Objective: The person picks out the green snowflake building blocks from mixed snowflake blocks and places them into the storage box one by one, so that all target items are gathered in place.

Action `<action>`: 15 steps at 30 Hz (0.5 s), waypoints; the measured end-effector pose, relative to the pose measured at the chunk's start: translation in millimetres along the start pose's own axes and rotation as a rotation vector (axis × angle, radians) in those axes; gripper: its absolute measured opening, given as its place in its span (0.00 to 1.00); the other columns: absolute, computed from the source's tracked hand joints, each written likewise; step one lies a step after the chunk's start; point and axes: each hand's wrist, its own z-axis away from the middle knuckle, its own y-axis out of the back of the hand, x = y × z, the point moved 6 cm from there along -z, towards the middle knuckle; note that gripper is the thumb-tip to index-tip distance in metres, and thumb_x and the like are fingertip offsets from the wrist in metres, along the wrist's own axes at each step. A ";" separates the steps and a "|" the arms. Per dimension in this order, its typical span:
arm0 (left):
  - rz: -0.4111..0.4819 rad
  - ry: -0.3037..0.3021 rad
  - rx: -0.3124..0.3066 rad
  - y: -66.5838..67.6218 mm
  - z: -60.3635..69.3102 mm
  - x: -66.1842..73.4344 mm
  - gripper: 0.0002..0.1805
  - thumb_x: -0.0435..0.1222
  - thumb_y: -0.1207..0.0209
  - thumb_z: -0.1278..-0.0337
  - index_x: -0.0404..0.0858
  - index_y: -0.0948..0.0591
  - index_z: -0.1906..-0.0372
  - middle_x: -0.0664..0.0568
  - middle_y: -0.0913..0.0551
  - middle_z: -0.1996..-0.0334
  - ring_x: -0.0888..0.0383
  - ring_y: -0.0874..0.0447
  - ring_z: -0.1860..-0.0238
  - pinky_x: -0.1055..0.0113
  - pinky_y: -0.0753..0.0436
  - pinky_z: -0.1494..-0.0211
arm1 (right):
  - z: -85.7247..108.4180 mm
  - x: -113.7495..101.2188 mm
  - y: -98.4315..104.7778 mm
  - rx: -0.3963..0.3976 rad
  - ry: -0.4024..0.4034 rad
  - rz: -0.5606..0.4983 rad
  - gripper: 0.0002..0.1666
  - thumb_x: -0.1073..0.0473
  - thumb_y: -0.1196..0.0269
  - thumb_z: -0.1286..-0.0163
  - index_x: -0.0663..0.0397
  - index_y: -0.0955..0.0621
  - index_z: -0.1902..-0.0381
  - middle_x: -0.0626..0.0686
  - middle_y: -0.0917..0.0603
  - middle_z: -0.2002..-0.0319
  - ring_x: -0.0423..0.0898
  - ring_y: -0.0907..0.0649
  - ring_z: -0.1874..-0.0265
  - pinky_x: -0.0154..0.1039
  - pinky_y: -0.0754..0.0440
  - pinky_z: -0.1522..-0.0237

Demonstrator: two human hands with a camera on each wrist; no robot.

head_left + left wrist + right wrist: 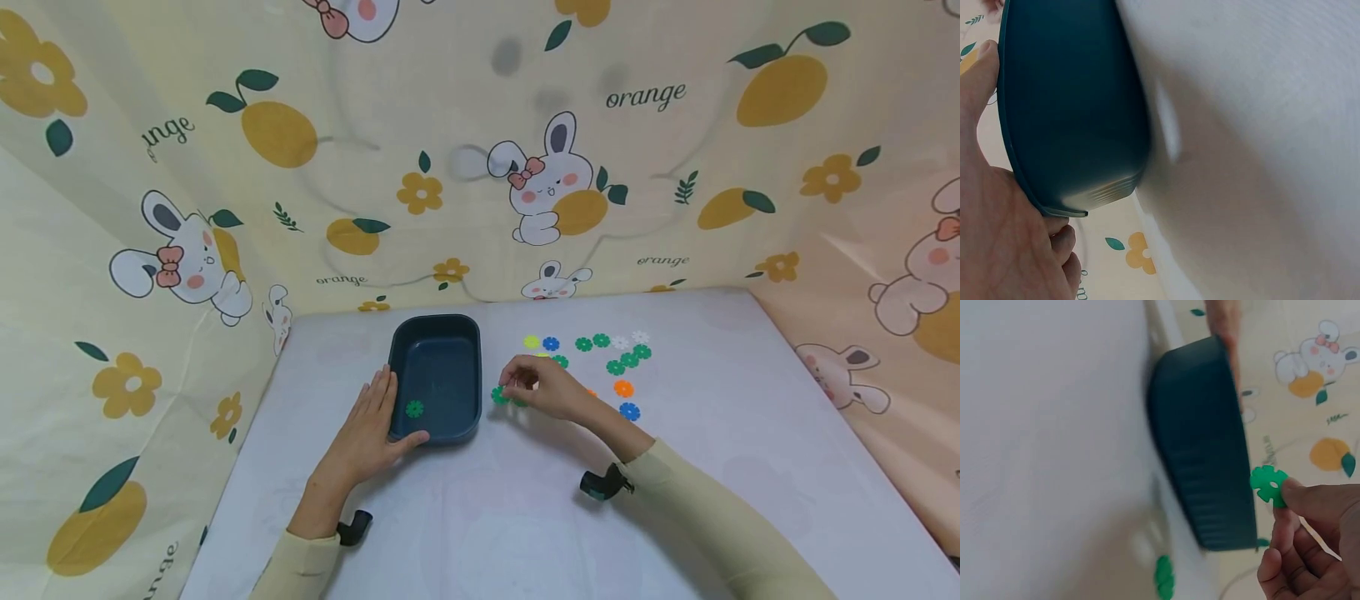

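A dark blue tray stands on the table with one green notched disc inside. My left hand lies along the tray's left side, fingers straight and thumb at the near rim; in the left wrist view the hand rests against the tray wall. Just right of the tray, my right hand pinches a green disc. The right wrist view shows that disc between thumb and fingers of the right hand, with another green piece lower on the table.
Right of and beyond the right hand lie several loose discs: yellow, blue, green, white, orange, and another blue one. A patterned cloth hangs behind the white table.
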 end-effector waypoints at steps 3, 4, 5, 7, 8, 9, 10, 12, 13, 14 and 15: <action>0.001 -0.002 -0.001 0.3 0.1 0.4 0.68 0.76 0.45 0.36 0.33 0.59 0.13 0.42 0.64 0.12 0.45 0.66 0.12 0.45 0.57 0.11 | -10.2 -10.6 -1.7 0.009 0.016 -0.033 0.05 0.63 0.26 0.28 0.49 0.13 0.57 0.46 0.15 0.65 0.46 0.19 0.66 0.38 0.18 0.63; 0.000 -0.002 -0.001 0.4 0.2 0.5 0.68 0.76 0.45 0.36 0.33 0.59 0.13 0.42 0.64 0.12 0.45 0.66 0.12 0.45 0.57 0.11 | -13.8 -13.6 -3.0 0.006 0.020 -0.044 0.05 0.63 0.27 0.28 0.49 0.13 0.57 0.46 0.15 0.65 0.47 0.19 0.66 0.38 0.18 0.63; -0.002 -0.001 -0.003 0.3 0.1 0.4 0.68 0.75 0.45 0.36 0.33 0.59 0.13 0.42 0.64 0.12 0.45 0.67 0.12 0.45 0.57 0.11 | -17.4 -16.3 -4.7 0.002 0.023 -0.055 0.05 0.63 0.26 0.28 0.49 0.13 0.57 0.46 0.15 0.65 0.47 0.19 0.66 0.37 0.19 0.63; -0.002 -0.002 -0.002 0.2 0.1 0.3 0.68 0.75 0.44 0.35 0.33 0.59 0.13 0.41 0.64 0.12 0.45 0.67 0.12 0.45 0.57 0.11 | -25.0 -20.2 -9.2 -0.010 0.026 -0.070 0.05 0.63 0.26 0.28 0.50 0.12 0.57 0.46 0.15 0.64 0.46 0.19 0.65 0.36 0.19 0.63; -0.002 0.002 -0.005 -0.1 0.0 -0.1 0.68 0.75 0.44 0.35 0.33 0.59 0.13 0.42 0.65 0.12 0.45 0.67 0.12 0.45 0.57 0.11 | -28.8 -22.0 -11.9 -0.018 0.032 -0.071 0.05 0.63 0.26 0.27 0.50 0.12 0.57 0.46 0.15 0.64 0.46 0.19 0.65 0.35 0.19 0.63; -0.002 0.005 -0.005 -0.3 0.0 -0.3 0.68 0.75 0.44 0.35 0.34 0.60 0.12 0.42 0.65 0.11 0.45 0.67 0.11 0.45 0.58 0.11 | -32.3 -23.5 -14.6 -0.027 0.037 -0.072 0.05 0.62 0.27 0.27 0.50 0.13 0.57 0.46 0.15 0.64 0.46 0.19 0.65 0.34 0.19 0.62; -0.004 0.006 -0.005 -0.4 0.0 -0.6 0.68 0.75 0.44 0.35 0.34 0.60 0.12 0.42 0.65 0.11 0.45 0.67 0.11 0.45 0.58 0.11 | -36.2 -24.4 -17.7 -0.034 0.038 -0.069 0.05 0.62 0.27 0.27 0.50 0.12 0.56 0.46 0.14 0.64 0.45 0.19 0.65 0.33 0.19 0.62; -0.003 0.005 0.000 -0.9 -0.3 -1.1 0.68 0.75 0.44 0.35 0.33 0.59 0.12 0.41 0.64 0.11 0.44 0.66 0.12 0.44 0.57 0.11 | -43.2 -27.5 -23.7 -0.051 0.050 -0.067 0.05 0.62 0.27 0.27 0.51 0.12 0.56 0.47 0.14 0.63 0.45 0.19 0.65 0.33 0.19 0.62; -0.005 0.007 0.001 -1.1 -0.3 -1.4 0.68 0.75 0.44 0.36 0.34 0.59 0.12 0.42 0.64 0.11 0.45 0.66 0.11 0.44 0.57 0.11 | -46.4 -29.2 -26.5 -0.059 0.056 -0.066 0.05 0.62 0.27 0.27 0.51 0.12 0.56 0.47 0.14 0.63 0.45 0.20 0.65 0.33 0.19 0.62; -0.004 0.006 0.001 -1.2 -0.3 -1.5 0.68 0.75 0.44 0.36 0.34 0.59 0.12 0.42 0.64 0.11 0.45 0.66 0.11 0.44 0.57 0.11 | -49.4 -30.7 -29.5 -0.068 0.058 -0.066 0.05 0.62 0.27 0.27 0.52 0.13 0.56 0.47 0.14 0.63 0.45 0.19 0.65 0.33 0.19 0.61; -0.004 0.002 0.005 -1.3 -0.3 -1.5 0.68 0.75 0.45 0.36 0.33 0.59 0.12 0.41 0.64 0.12 0.44 0.66 0.12 0.44 0.57 0.11 | -52.5 -31.4 -32.6 -0.077 0.057 -0.065 0.05 0.62 0.27 0.27 0.51 0.12 0.56 0.47 0.14 0.63 0.44 0.20 0.65 0.32 0.19 0.61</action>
